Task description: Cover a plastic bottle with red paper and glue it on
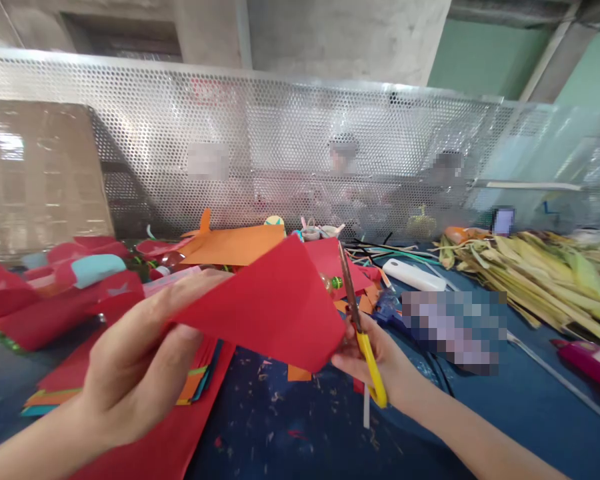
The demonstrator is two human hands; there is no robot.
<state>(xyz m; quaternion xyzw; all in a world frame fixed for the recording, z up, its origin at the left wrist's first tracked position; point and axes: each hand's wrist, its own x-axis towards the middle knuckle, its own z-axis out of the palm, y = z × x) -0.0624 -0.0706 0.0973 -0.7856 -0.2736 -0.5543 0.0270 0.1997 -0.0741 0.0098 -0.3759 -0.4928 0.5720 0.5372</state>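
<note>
My left hand (135,363) pinches the left corner of a red sheet of paper (270,307) between thumb and fingers, holding it up above the table. At the sheet's right edge my right hand (367,353) is closed around yellow-handled scissors (370,370), whose brownish blades point upward. The right fingertips are also close against the paper's lower right corner and partly hidden, so I cannot tell if they grip it. Beneath my left hand lies a stack of coloured paper (197,383) in red, orange and blue.
Red paper cut-outs (65,287) and an orange sheet (235,245) lie at the left and back. Dried corn husks (540,273) are heaped at the right, near a white-handled tool (415,275). A perforated metal panel (290,147) borders the blue table (280,433), which has paper scraps on it.
</note>
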